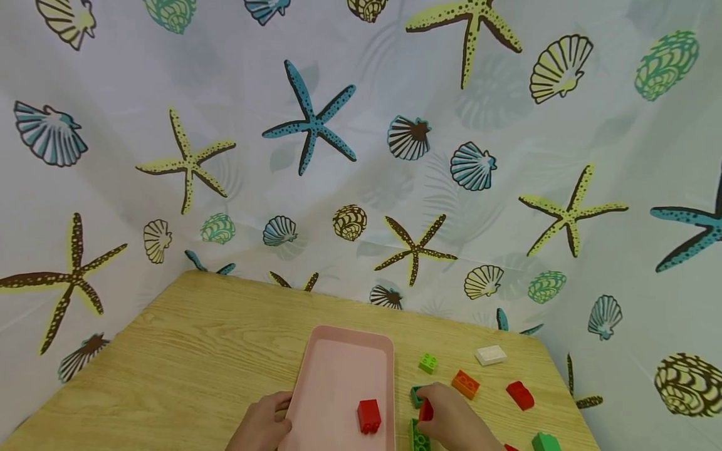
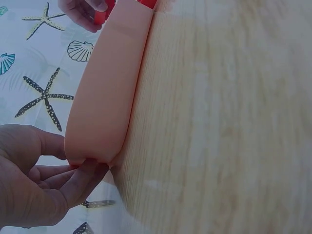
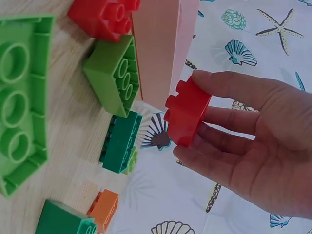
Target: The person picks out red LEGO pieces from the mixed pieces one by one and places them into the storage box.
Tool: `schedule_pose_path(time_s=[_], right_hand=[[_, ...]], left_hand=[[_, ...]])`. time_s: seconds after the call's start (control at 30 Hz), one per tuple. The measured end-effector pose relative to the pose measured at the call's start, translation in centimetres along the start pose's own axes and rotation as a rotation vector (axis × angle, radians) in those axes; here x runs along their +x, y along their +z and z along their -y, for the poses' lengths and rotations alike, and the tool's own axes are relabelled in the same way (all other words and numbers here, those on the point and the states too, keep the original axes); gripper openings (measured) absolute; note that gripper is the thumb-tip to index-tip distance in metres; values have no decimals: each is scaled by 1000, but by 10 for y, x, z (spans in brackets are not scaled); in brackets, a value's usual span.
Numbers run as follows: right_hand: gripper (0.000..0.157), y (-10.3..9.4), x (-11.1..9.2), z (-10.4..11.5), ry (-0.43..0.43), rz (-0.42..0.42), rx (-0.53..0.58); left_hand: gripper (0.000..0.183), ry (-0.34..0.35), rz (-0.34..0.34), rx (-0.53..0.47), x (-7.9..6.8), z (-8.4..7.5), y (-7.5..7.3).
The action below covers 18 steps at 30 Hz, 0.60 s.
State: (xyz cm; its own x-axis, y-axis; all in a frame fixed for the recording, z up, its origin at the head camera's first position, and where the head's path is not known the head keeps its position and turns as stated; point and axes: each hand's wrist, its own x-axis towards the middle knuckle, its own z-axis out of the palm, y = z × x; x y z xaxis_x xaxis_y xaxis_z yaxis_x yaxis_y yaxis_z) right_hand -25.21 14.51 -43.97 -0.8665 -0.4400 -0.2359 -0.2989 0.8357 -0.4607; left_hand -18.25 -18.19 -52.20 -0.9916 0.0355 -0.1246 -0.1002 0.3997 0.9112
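Observation:
A pink tray (image 1: 338, 376) lies on the table with one red toy building brick (image 1: 369, 415) inside, towards its right side. At the tray's left edge, my left hand (image 1: 262, 421) grips the rim; in the left wrist view, the thumb and fingers of that hand (image 2: 44, 180) hold the tray's end (image 2: 102, 97). My right hand (image 1: 454, 413) is just right of the tray. In the right wrist view, the right hand (image 3: 263, 141) pinches another red brick (image 3: 187, 112) between thumb and fingertips, studs facing away from the palm. Under it are a green brick (image 1: 418, 435) and a dark green brick (image 1: 416, 396).
Right of the tray lie a small lime brick (image 1: 428, 363), an orange brick (image 1: 465, 384), a white brick (image 1: 491, 355), a red curved brick (image 1: 520, 395) and a green brick (image 1: 546, 442). A shell-patterned curtain (image 1: 361, 188) hangs behind the wooden table (image 1: 214, 338).

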Motion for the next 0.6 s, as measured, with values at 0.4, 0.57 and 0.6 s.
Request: schedule_pose_path(time_s=[0.4,0.57,0.6], right_hand=[[35,4,3,18,-54,-10,-10],[33,10,6,30,-57,28,44],[34,13,7,32,-46,37,58]], left_hand=[[48,-9,5,11,1,0,-1],[48,-6,2,13,1,0,-2],[48,-4,2,11,0,1,-2]])
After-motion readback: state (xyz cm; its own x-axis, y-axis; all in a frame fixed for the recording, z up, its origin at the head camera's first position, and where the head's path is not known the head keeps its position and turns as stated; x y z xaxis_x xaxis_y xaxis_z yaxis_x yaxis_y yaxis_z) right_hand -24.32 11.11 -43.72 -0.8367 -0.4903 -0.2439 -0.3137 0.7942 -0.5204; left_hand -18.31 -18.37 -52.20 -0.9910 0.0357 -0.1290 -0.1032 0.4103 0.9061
